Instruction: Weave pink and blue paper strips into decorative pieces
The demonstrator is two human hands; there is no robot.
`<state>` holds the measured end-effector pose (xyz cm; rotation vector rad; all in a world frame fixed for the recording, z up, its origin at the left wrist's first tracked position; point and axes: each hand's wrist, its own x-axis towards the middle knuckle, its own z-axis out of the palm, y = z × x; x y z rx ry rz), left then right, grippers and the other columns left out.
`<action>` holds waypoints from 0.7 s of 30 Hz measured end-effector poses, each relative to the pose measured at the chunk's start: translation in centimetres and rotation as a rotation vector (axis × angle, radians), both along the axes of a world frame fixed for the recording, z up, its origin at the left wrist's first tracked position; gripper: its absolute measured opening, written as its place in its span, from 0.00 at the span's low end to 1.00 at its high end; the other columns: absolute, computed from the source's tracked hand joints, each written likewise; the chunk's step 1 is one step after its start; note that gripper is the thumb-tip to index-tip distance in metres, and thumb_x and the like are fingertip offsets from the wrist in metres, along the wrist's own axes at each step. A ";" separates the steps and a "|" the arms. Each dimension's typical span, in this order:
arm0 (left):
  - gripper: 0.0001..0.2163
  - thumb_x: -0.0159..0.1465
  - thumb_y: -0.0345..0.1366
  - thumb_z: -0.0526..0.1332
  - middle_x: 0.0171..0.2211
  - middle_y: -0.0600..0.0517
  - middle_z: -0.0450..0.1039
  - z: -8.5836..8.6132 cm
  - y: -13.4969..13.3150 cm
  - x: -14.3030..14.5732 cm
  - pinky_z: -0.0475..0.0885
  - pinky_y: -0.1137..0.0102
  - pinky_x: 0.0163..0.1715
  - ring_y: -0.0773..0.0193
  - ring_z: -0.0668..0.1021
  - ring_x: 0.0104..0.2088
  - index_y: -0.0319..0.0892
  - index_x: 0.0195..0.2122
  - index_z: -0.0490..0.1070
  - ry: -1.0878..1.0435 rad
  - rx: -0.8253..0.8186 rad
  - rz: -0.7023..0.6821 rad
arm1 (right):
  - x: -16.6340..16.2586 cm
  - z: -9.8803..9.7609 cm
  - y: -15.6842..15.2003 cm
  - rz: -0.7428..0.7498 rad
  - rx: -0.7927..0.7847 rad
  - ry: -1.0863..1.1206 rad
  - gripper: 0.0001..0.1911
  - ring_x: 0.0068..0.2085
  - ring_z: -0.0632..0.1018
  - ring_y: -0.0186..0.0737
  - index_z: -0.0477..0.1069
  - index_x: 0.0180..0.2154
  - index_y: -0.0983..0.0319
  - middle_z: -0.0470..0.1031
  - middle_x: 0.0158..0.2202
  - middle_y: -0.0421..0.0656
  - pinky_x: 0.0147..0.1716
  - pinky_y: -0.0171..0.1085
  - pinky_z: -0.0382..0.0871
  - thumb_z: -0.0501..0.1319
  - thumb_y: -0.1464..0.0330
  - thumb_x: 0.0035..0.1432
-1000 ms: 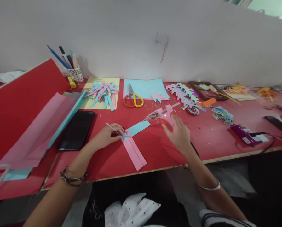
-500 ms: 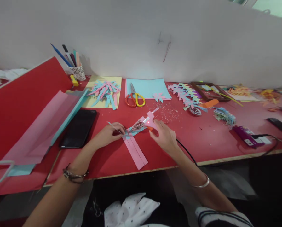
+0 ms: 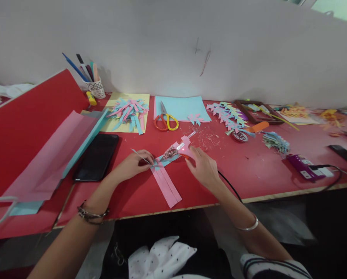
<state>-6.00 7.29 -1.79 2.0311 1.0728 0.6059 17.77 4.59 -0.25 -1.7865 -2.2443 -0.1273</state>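
At far left, large pink and light-blue paper sheets (image 3: 45, 162) are leaning against an upright red panel (image 3: 42, 100). Beside them, a black rectangular phone (image 3: 96, 159) is lying flat on the red desk (image 3: 132, 197); behind it, a white dark-patterned cup (image 3: 96, 89) is holding pens. A pale-yellow paper sheet (image 3: 111, 102) is bearing a heap of cut pink and blue paper strips (image 3: 128, 110). The left hand (image 3: 138, 162) is pinching the crossing of a flat pink and light-blue paper piece (image 3: 166, 186), which is resting near the desk's front edge; a thin pale strip (image 3: 138, 154) is projecting from its fingers. Scissors with red and yellow handles (image 3: 167, 122) are lying farther back, partly on a light-blue sheet (image 3: 180, 104). The right hand (image 3: 204, 166) is gripping a pink plastic glue gun (image 3: 183, 147), whose nozzle is pointing toward the crossing; contact cannot be made out. Farther right, a folded pink, blue and yellow paper chain (image 3: 227, 117) is lying near a purple plastic power box (image 3: 299, 167).
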 end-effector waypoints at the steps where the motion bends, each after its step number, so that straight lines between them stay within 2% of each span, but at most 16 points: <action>1: 0.09 0.54 0.41 0.53 0.36 0.50 0.70 0.0 0.0 0.0 0.68 0.66 0.41 0.63 0.73 0.37 0.42 0.26 0.68 -0.001 -0.001 0.000 | 0.0 0.0 0.0 -0.004 -0.001 0.002 0.19 0.36 0.74 0.42 0.63 0.48 0.62 0.72 0.39 0.49 0.27 0.35 0.65 0.49 0.66 0.55; 8: 0.09 0.54 0.40 0.54 0.34 0.49 0.70 -0.2 0.0 0.0 0.68 0.66 0.40 0.62 0.73 0.36 0.42 0.26 0.68 -0.031 -0.007 0.010 | 0.7 -0.1 0.0 -0.019 0.040 0.082 0.20 0.38 0.74 0.45 0.63 0.48 0.63 0.71 0.42 0.51 0.30 0.39 0.67 0.49 0.63 0.55; 12: 0.08 0.54 0.40 0.54 0.33 0.50 0.70 -0.4 0.0 0.0 0.68 0.67 0.39 0.63 0.74 0.35 0.42 0.26 0.68 -0.074 -0.021 0.026 | 2.1 0.3 0.2 -0.131 0.090 0.146 0.22 0.41 0.73 0.47 0.63 0.47 0.63 0.70 0.44 0.52 0.33 0.41 0.67 0.52 0.60 0.52; 18: 0.09 0.55 0.40 0.52 0.34 0.50 0.70 -0.4 -0.1 0.0 0.67 0.67 0.40 0.63 0.73 0.37 0.42 0.27 0.68 -0.039 -0.006 0.014 | 7.1 0.0 1.5 -0.339 0.138 0.152 0.27 0.44 0.72 0.51 0.62 0.48 0.67 0.70 0.45 0.55 0.38 0.44 0.65 0.53 0.57 0.50; 21: 0.10 0.56 0.41 0.50 0.35 0.50 0.70 -0.1 -0.2 0.1 0.67 0.66 0.40 0.62 0.73 0.37 0.42 0.28 0.67 0.018 0.017 0.046 | 9.9 -0.5 2.1 -0.454 0.072 0.105 0.24 0.41 0.72 0.52 0.64 0.45 0.67 0.71 0.40 0.55 0.35 0.45 0.65 0.52 0.58 0.51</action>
